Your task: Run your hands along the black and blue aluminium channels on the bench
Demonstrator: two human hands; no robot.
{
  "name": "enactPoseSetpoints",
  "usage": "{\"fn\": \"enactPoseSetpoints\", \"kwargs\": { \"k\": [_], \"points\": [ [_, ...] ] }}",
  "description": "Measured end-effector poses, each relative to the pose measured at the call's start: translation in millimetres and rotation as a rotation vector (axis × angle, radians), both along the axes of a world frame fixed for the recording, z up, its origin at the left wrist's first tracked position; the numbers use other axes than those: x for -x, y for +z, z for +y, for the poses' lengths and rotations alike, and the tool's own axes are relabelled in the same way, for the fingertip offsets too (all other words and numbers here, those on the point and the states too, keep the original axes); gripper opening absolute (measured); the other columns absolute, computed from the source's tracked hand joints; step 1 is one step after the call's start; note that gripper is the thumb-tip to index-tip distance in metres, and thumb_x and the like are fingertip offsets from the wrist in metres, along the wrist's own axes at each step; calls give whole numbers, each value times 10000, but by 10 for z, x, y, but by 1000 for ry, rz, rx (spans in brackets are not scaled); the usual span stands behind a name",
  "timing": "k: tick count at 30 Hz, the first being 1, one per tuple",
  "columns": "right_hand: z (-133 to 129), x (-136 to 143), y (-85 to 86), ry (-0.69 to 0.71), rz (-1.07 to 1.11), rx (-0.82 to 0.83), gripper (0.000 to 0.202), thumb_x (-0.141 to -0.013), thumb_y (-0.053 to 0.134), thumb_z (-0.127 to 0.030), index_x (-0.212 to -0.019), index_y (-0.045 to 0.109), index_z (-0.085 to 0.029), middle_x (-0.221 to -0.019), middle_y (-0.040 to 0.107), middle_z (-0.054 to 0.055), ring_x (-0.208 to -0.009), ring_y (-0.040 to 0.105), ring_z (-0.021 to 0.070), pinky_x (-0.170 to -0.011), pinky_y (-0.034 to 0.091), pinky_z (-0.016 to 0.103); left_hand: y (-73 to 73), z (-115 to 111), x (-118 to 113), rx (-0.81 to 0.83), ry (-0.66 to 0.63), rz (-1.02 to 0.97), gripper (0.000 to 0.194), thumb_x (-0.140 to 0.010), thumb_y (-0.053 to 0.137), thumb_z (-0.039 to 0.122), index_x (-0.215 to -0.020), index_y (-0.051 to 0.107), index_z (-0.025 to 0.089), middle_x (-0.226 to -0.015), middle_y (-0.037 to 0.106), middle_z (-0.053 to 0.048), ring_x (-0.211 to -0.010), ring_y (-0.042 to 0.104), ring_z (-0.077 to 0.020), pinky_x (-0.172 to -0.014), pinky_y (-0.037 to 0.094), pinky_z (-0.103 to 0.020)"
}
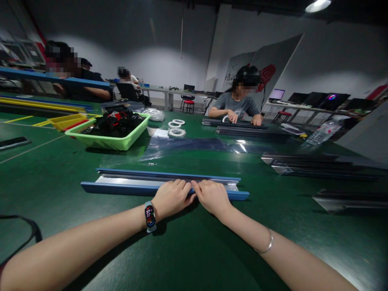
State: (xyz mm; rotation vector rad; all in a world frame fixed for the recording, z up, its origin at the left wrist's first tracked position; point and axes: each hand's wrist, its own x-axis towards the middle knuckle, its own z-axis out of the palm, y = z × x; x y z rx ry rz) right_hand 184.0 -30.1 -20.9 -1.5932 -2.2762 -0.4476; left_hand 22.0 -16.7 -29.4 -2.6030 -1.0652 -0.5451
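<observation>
A long blue metal profile (121,188) with mitred ends and a silvery channel lies lengthwise across the green table (145,258). My left hand (174,197), with a watch on its wrist, is closed over the near edge of the profile, right of its middle. Directly beside it, my right hand (211,195) grips the same edge with bent fingers. The thumbs and index fingers of both hands nearly meet. My fingertips are partly hidden inside the channel.
Beyond the profile are a green basket (127,139) of dark items, white tape rolls (176,132) and clear film (194,147). Dark profiles (303,167) lie right, near a plastic bottle (323,131). A person (242,106) works opposite; another holds a blue bar (81,83) at left.
</observation>
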Motion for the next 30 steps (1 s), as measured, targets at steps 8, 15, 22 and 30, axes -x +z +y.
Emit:
{"fn": "enactPoseSetpoints", "kwargs": {
  "k": [8,15,22,30],
  "points": [
    [-54,-69,-6,38,4,-31,466,-899,273,-352,-634,607,-163,-639,622,47,-630,551,133,-557,289,249,17,-40,11,-36,-20,-32,246,-839,389,363,-756,497,158,-707,550,-49,-685,529,-171,-596,403,-282],
    [7,-54,-39,35,21,-2,483,-902,263,-358,-621,607,-167,-619,615,35,-601,560,115,-533,274,249,-2,-1,-19,5,-83,-50,202,-844,385,326,-799,491,160,-688,534,-30,-666,526,-161,-602,412,-283],
    [39,-48,-32,36,3,10,489,-899,263,-362,-620,617,-173,-622,628,38,-579,570,122,-507,273,248,-11,8,-12,34,-57,-16,206,-844,383,331,-801,494,163,-706,539,-34,-681,530,-171,-601,421,-293],
    [55,-37,-42,20,-22,-10,523,-902,243,-388,-621,631,-176,-617,645,47,-571,584,127,-496,290,236,6,-22,-19,1,-44,-19,214,-844,383,335,-820,500,157,-707,542,-42,-689,535,-170,-601,421,-285]
  ]
}}
